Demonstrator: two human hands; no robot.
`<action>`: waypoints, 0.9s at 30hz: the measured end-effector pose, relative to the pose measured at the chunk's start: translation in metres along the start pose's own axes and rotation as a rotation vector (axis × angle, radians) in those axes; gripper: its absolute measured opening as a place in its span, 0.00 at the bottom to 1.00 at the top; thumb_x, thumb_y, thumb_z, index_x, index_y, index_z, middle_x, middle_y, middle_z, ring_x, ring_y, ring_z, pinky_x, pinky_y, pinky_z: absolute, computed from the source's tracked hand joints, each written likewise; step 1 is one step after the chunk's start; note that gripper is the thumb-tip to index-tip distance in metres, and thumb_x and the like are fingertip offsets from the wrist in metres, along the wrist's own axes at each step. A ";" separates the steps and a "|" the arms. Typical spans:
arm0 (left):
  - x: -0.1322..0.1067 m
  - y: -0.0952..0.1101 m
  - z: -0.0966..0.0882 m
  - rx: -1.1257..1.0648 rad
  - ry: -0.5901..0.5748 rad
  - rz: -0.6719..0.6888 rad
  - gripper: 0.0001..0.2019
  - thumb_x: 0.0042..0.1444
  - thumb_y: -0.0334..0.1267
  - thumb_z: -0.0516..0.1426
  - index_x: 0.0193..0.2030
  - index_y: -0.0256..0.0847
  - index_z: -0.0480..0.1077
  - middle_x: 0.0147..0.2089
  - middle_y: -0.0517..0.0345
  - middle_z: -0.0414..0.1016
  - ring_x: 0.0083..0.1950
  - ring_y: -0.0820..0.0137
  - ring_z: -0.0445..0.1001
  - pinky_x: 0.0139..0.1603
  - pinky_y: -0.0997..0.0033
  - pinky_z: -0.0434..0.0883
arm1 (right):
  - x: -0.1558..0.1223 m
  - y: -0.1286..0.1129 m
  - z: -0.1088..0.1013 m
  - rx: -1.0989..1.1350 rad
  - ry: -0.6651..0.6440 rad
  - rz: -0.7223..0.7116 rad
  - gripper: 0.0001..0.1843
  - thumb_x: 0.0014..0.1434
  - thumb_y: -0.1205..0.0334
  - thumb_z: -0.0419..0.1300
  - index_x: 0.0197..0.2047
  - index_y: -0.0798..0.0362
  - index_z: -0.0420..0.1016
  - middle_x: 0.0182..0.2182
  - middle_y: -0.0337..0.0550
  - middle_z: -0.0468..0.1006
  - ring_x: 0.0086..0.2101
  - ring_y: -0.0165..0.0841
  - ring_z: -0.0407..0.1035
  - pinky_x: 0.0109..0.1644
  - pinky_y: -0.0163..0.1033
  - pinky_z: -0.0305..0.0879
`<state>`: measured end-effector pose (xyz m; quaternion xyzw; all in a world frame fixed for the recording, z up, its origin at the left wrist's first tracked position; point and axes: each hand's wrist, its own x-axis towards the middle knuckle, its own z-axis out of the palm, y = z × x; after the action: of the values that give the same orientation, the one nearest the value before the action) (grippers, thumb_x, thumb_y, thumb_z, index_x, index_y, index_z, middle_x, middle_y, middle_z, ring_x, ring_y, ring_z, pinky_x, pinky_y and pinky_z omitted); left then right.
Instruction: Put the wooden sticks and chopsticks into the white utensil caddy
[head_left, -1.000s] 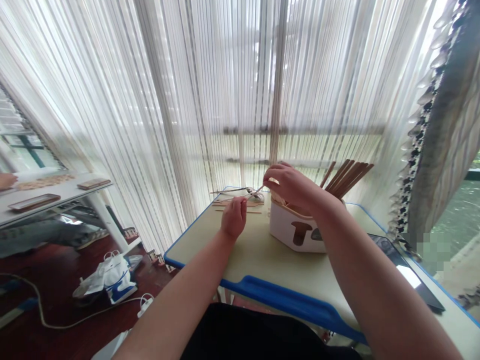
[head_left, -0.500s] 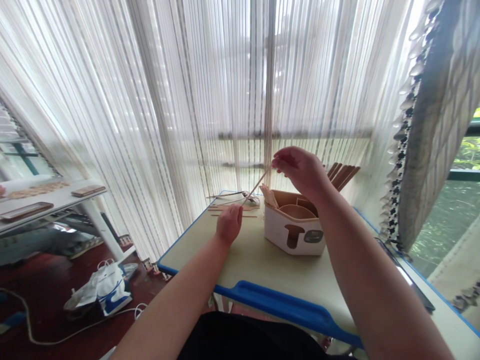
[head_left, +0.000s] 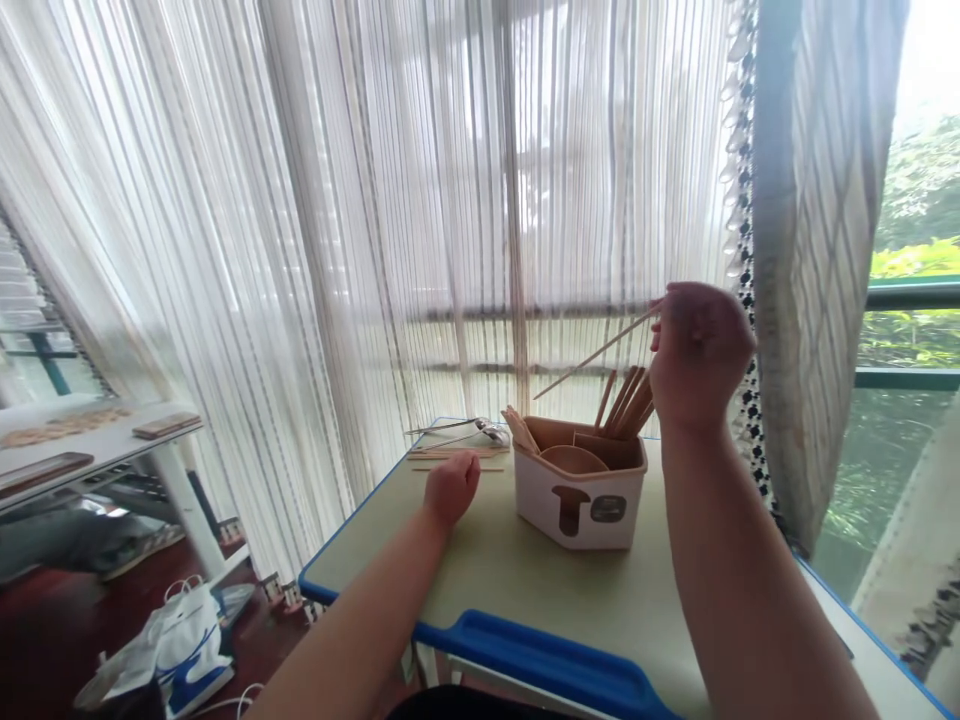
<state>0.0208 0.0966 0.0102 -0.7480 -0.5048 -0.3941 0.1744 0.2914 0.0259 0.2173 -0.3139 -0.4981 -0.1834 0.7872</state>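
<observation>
My right hand (head_left: 701,350) is raised at the right, closed on one end of a thin wooden stick (head_left: 596,354). The stick slants down to the left in the air, its free end above the box. Low over the table, my left hand (head_left: 452,487) is closed in a fist; whatever its fingers hold, if anything, is hidden. Beside and behind it lie several thin wooden sticks (head_left: 487,469) and a metal tool (head_left: 491,430), too small to name. A white box (head_left: 540,510) with a brown inside stands between my hands, with brown slats (head_left: 624,400) and pale wooden pieces (head_left: 520,428) upright in it.
The table (head_left: 480,570) has a blue rim and a blue front tray (head_left: 555,660). Sheer curtains (head_left: 420,200) hang right behind it. At the left are another table (head_left: 169,445) with wooden pieces, a person's leg below it, and a white-and-blue bag (head_left: 191,640) on the floor.
My right hand has moved up and right, drawing the stick clear of my left hand. My left hand stays closed near the table. The view has turned slightly to the right.
</observation>
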 end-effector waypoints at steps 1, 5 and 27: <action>0.001 -0.001 0.002 0.002 -0.019 -0.014 0.16 0.63 0.40 0.43 0.34 0.40 0.69 0.32 0.53 0.75 0.35 0.70 0.73 0.37 0.73 0.65 | 0.002 0.001 -0.002 -0.034 -0.010 -0.013 0.14 0.61 0.54 0.50 0.42 0.52 0.71 0.32 0.41 0.75 0.29 0.29 0.69 0.31 0.36 0.66; 0.003 -0.004 0.009 0.014 -0.117 -0.070 0.17 0.63 0.41 0.43 0.33 0.40 0.70 0.32 0.53 0.75 0.35 0.69 0.73 0.37 0.73 0.65 | 0.002 0.004 0.001 -0.132 -0.213 -0.035 0.13 0.59 0.55 0.53 0.40 0.53 0.74 0.32 0.42 0.77 0.30 0.30 0.71 0.34 0.37 0.67; 0.010 -0.012 0.013 0.186 -0.528 -0.312 0.15 0.59 0.37 0.47 0.42 0.39 0.73 0.47 0.43 0.69 0.50 0.58 0.65 0.46 0.58 0.63 | -0.054 -0.014 0.032 -0.233 -0.876 0.227 0.18 0.56 0.52 0.57 0.47 0.50 0.75 0.35 0.43 0.80 0.33 0.33 0.73 0.36 0.39 0.69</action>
<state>0.0170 0.1160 0.0079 -0.7187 -0.6752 -0.1605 0.0425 0.2378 0.0359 0.1835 -0.5007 -0.7222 -0.0013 0.4772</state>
